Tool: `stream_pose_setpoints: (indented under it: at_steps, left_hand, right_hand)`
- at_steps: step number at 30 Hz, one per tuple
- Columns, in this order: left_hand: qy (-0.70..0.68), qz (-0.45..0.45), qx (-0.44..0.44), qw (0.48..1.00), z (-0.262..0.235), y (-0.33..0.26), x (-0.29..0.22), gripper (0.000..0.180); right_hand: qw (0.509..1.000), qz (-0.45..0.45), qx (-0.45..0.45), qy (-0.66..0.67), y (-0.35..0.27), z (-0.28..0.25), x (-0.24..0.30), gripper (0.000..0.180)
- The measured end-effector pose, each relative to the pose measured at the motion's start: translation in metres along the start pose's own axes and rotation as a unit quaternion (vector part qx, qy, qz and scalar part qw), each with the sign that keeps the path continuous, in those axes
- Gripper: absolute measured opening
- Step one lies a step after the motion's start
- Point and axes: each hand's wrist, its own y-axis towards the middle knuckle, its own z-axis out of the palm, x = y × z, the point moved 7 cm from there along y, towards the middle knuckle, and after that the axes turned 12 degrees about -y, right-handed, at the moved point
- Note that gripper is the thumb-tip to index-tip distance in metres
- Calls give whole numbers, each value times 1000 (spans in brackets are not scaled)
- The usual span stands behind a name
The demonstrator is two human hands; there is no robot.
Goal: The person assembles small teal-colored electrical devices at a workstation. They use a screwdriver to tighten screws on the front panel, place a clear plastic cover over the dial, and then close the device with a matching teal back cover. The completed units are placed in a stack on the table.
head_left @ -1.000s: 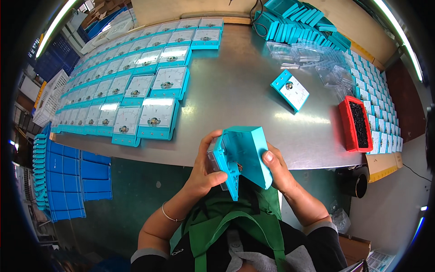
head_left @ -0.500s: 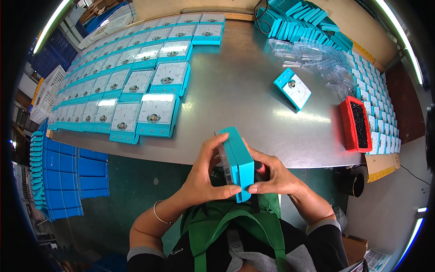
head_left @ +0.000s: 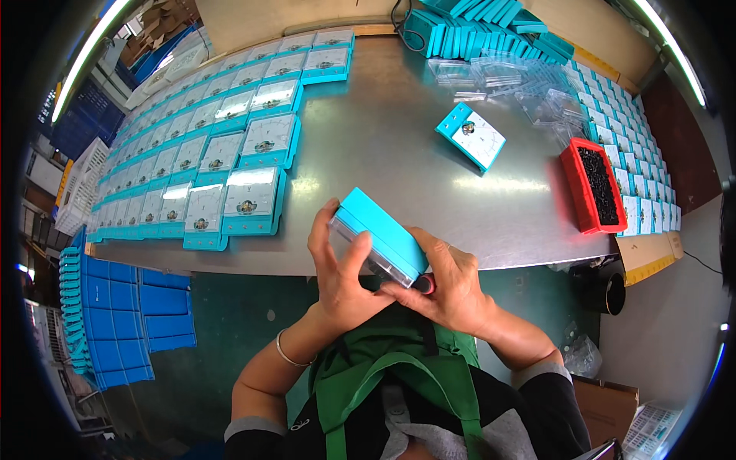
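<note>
A teal meter [head_left: 381, 233] with a clear cover is held tilted above the table's front edge, its teal side facing up. My left hand [head_left: 339, 282] grips it from the left, fingers at its far left end and thumb along the clear cover. At its near right end my right hand [head_left: 451, 282] is closed on the casing. A red-and-black tool handle [head_left: 425, 284] is also tucked in that hand; the rest of the tool is hidden. Further off on the table, one teal meter [head_left: 477, 139] lies by itself, dial up.
Rows of teal meters [head_left: 207, 153] cover the table's left side. At the back right are teal cases [head_left: 491, 34] and clear covers [head_left: 498, 75]. A red bin [head_left: 571, 188] of small black parts stands near more meters [head_left: 632, 165]. Blue crates [head_left: 115, 307] stand at lower left.
The held meter has been turned from near upright to lying slantwise, its teal side up. Both hands have shifted their grip with it. The view has swung slightly to the right.
</note>
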Motion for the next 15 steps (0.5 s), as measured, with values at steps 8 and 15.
stream_pose_setpoints:
  at_steps: [8,15]
  left_hand:
    - [-415,-305,52,856,-7,-1,58,84]
    - [-123,-245,85,958,-5,29,89,71]
  right_hand:
    - [998,-25,40,46,1,-1,-27,56]
    - [872,313,268,264,51,45,-113,42]
